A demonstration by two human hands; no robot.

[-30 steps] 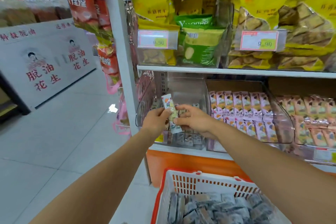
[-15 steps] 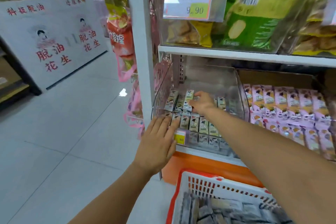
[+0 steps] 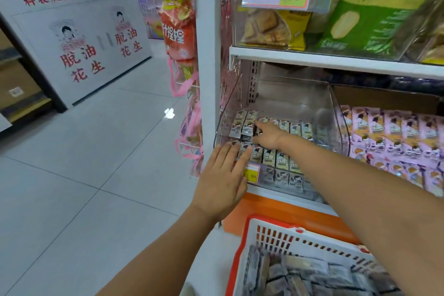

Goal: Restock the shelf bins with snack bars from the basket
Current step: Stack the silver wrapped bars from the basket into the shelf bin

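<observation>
Fingers (image 3: 234, 154) straight and close together, the left hand (image 3: 222, 178) is resting on the front lip of the clear bin (image 3: 288, 94). The right hand (image 3: 268, 136) is touching the rowed snack bars (image 3: 280, 158) inside, forefinger out, its grip impossible to tell. The red-rimmed basket (image 3: 249, 230) is sitting below, with more inside.

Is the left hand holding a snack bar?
No: the left hand rests flat, fingers straight, against the clear bin's front wall, holding nothing.
</observation>
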